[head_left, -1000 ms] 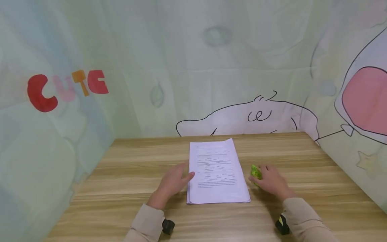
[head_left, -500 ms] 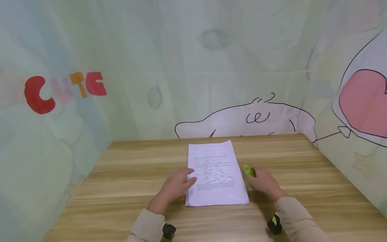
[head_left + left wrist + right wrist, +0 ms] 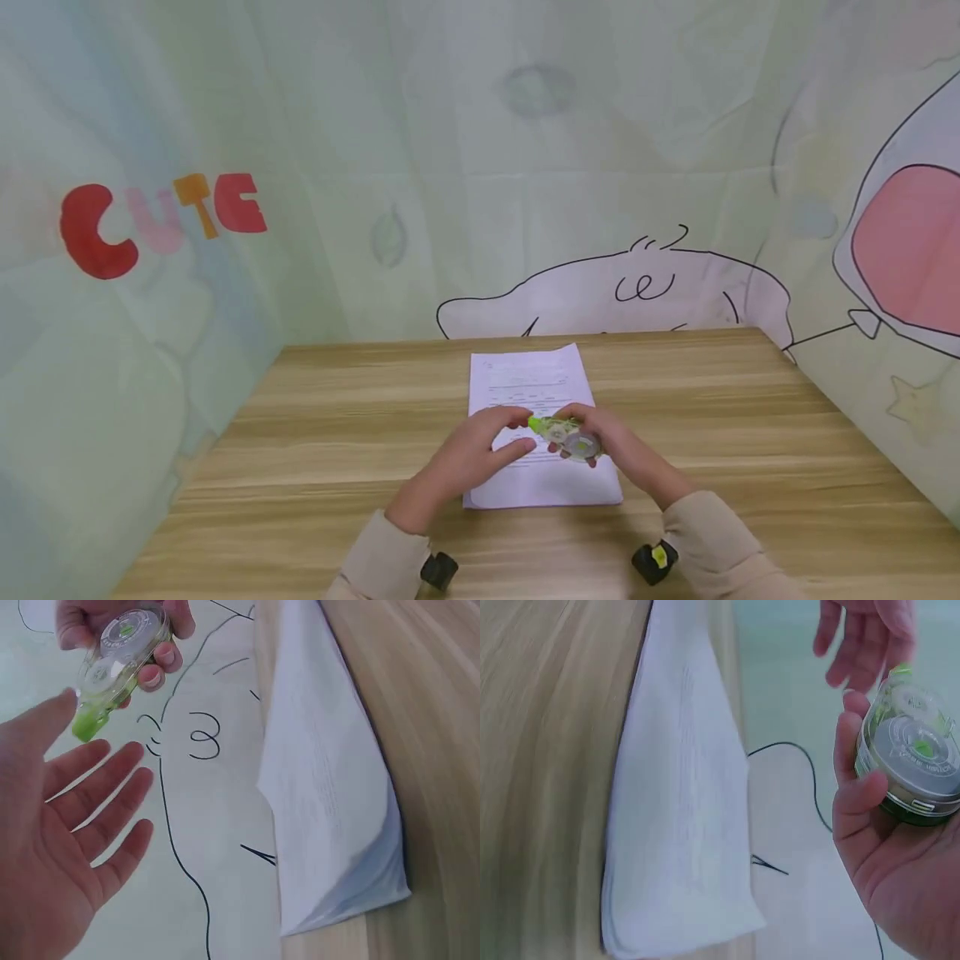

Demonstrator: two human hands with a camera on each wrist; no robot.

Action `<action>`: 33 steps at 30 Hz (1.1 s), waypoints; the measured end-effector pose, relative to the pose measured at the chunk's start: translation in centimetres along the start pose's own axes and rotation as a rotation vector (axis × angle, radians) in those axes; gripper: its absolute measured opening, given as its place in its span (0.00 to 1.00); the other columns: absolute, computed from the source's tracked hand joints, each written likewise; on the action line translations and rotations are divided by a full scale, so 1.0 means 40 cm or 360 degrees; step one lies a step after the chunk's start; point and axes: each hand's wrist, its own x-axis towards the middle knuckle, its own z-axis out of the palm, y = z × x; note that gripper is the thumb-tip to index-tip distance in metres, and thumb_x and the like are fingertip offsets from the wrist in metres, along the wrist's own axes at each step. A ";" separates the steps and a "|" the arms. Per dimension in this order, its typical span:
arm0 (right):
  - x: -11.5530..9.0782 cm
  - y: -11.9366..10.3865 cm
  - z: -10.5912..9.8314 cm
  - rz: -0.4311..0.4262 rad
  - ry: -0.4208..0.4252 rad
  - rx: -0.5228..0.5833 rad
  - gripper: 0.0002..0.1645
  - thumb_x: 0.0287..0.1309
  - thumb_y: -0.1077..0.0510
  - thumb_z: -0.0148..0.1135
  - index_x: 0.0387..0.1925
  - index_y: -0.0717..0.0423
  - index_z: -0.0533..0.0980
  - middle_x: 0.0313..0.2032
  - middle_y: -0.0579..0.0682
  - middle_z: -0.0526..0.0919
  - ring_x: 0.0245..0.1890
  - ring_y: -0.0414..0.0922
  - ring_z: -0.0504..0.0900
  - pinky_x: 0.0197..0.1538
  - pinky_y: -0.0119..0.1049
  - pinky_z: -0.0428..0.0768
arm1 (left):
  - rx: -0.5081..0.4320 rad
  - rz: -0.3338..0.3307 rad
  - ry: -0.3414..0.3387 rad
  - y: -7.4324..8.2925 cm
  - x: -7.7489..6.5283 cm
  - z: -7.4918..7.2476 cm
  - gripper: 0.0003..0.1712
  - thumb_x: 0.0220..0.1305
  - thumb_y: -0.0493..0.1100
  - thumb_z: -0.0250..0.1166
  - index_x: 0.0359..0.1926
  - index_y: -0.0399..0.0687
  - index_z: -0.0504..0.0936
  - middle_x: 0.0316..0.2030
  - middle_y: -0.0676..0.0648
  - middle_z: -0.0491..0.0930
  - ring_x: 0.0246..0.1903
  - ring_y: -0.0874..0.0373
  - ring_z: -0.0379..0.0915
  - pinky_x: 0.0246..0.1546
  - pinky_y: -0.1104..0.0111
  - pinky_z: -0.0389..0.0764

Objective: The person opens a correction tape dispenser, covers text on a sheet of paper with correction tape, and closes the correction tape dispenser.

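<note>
A correction tape [image 3: 579, 445] with a clear body and a green cap [image 3: 90, 723] is held over the paper stack in my right hand [image 3: 617, 440]. The right fingers curl round its wide rear end in the right wrist view, and the cap points left. My left hand [image 3: 468, 450] reaches in from the left with its thumb and fingers spread about the cap. In the left wrist view those left fingers are extended, with the thumb tip close by the cap. Below both hands lies a stack of printed paper [image 3: 543, 490], its middle lines partly hidden by them.
The wood-grain table [image 3: 360, 400] extends on both sides of the paper. A pale printed curtain [image 3: 337, 250] with cartoon drawings stands along its back and sides. Each sleeve carries a small black wrist camera, the left camera [image 3: 439, 571] and the right camera [image 3: 654, 563].
My right hand has lifted the correction tape from the table right of the paper and brought it left over the sheets. My left hand has moved right, from the paper's left edge towards the cap.
</note>
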 end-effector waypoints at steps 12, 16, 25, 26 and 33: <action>0.014 -0.023 0.044 -0.0107 0.0032 -0.0287 0.12 0.59 0.51 0.57 0.42 0.52 0.74 0.31 0.59 0.79 0.24 0.46 0.72 0.21 0.30 0.68 | -0.0043 0.0093 0.0173 0.003 0.001 -0.015 0.09 0.62 0.49 0.59 0.38 0.51 0.79 0.31 0.56 0.76 0.33 0.64 0.67 0.34 0.73 0.72; 0.015 -0.028 0.047 -0.0165 0.0073 -0.0287 0.09 0.58 0.53 0.58 0.39 0.52 0.75 0.28 0.56 0.79 0.21 0.48 0.70 0.19 0.29 0.67 | -0.0268 0.0059 0.0201 -0.010 0.002 -0.008 0.10 0.63 0.50 0.58 0.39 0.50 0.78 0.31 0.55 0.77 0.34 0.63 0.69 0.36 0.71 0.74; 0.028 -0.038 0.051 -0.0181 0.0132 -0.0232 0.12 0.60 0.52 0.56 0.40 0.55 0.73 0.29 0.54 0.80 0.28 0.52 0.76 0.23 0.31 0.73 | -0.0465 -0.0016 0.0370 -0.015 -0.002 -0.006 0.08 0.63 0.47 0.58 0.38 0.48 0.78 0.32 0.53 0.78 0.35 0.62 0.71 0.40 0.71 0.75; 0.029 -0.039 0.052 -0.0183 0.0139 -0.0210 0.13 0.60 0.52 0.56 0.40 0.56 0.72 0.29 0.54 0.80 0.28 0.52 0.76 0.23 0.31 0.74 | -0.0477 -0.0020 0.0384 -0.014 -0.001 -0.006 0.09 0.64 0.47 0.58 0.38 0.48 0.78 0.32 0.52 0.78 0.35 0.62 0.71 0.40 0.71 0.75; 0.027 -0.050 0.055 -0.0196 0.0183 -0.0129 0.14 0.61 0.51 0.55 0.40 0.58 0.71 0.29 0.54 0.79 0.28 0.53 0.75 0.25 0.33 0.76 | -0.0543 -0.0018 0.0419 -0.011 0.009 0.005 0.09 0.63 0.46 0.59 0.37 0.45 0.79 0.32 0.49 0.80 0.34 0.62 0.72 0.40 0.72 0.75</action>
